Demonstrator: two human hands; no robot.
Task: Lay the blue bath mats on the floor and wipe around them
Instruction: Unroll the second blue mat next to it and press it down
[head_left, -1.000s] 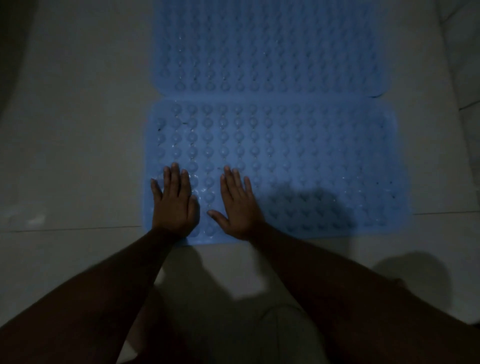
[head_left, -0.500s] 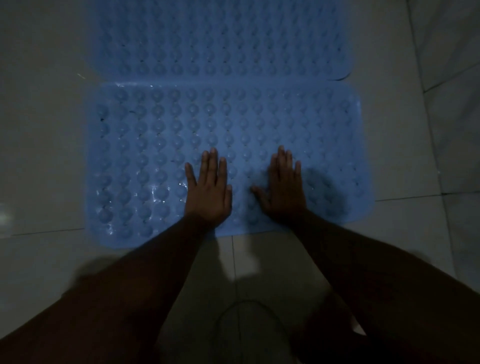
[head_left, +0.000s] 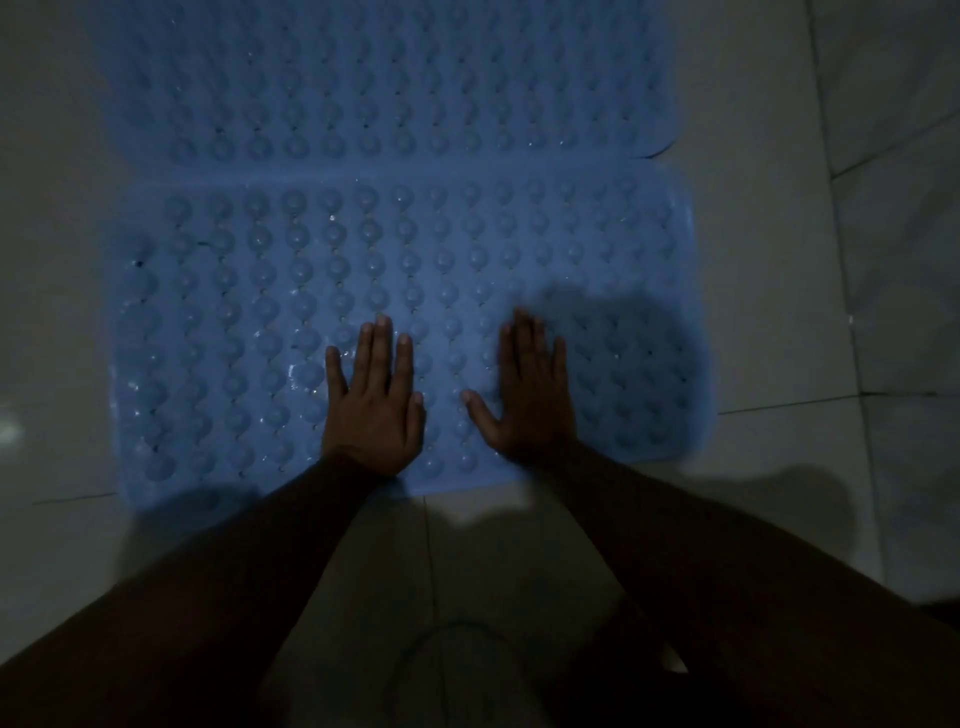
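Observation:
Two blue bath mats studded with round suction cups lie flat on the tiled floor, long edges side by side. The near mat (head_left: 249, 291) fills the middle of the view and the far mat (head_left: 384, 88) lies beyond it. My left hand (head_left: 371, 405) presses palm down on the near mat close to its front edge, fingers straight. My right hand (head_left: 530, 395) lies flat on the same mat a little to the right, thumb spread. Water drops glint on the near mat's cups.
Pale floor tiles (head_left: 779, 291) with dark grout lines surround the mats on all sides. The light is dim and my arms cast shadows over the near mat's right part and the floor in front.
Both hands have slid rightward along the near mat, from its left front corner to its middle and right part, staying flat. The view has shifted with them.

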